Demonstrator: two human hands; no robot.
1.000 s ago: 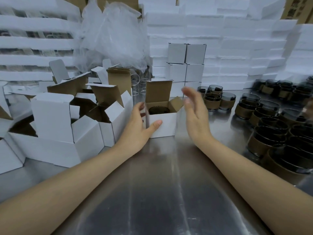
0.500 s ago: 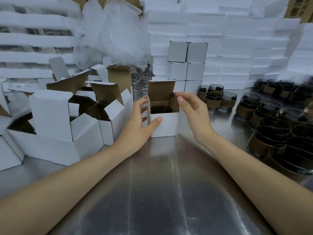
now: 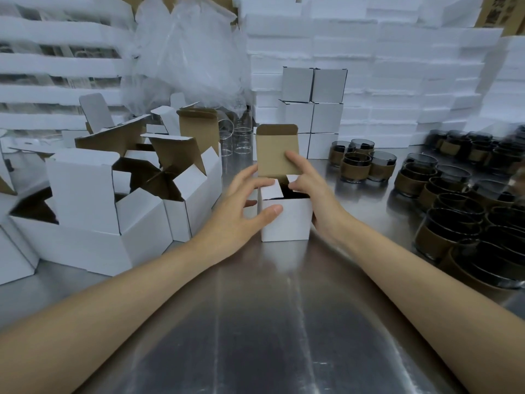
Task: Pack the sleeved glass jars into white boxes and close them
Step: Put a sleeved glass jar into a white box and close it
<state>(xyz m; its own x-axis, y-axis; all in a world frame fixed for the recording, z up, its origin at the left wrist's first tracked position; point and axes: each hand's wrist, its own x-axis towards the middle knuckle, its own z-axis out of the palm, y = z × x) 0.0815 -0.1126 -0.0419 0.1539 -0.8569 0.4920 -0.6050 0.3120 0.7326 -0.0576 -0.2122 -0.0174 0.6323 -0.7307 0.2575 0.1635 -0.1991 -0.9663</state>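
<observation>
A small white box point(image 3: 285, 223) stands on the steel table point(image 3: 272, 322) in front of me, its brown-lined lid flap point(image 3: 277, 149) upright. A dark jar inside shows only as a dark gap under the side flaps. My left hand point(image 3: 241, 206) grips the box's left side, thumb on the front face, fingers pressing the left side flap point(image 3: 271, 190) down. My right hand point(image 3: 309, 189) holds the right side, fingers folding the right flap inward, index finger against the lid flap. Several sleeved dark glass jars point(image 3: 443, 194) stand at the right.
Open empty white boxes point(image 3: 113, 200) crowd the left side. Closed white boxes point(image 3: 312, 109) are stacked behind, with clear glasses point(image 3: 235, 137) and a plastic bag point(image 3: 193, 58) at the back. White foam sheets point(image 3: 397, 66) wall the rear.
Both hands have closed in on the box. The two side flaps, earlier spread open, are now folded in over the jar. The lid flap still stands up.
</observation>
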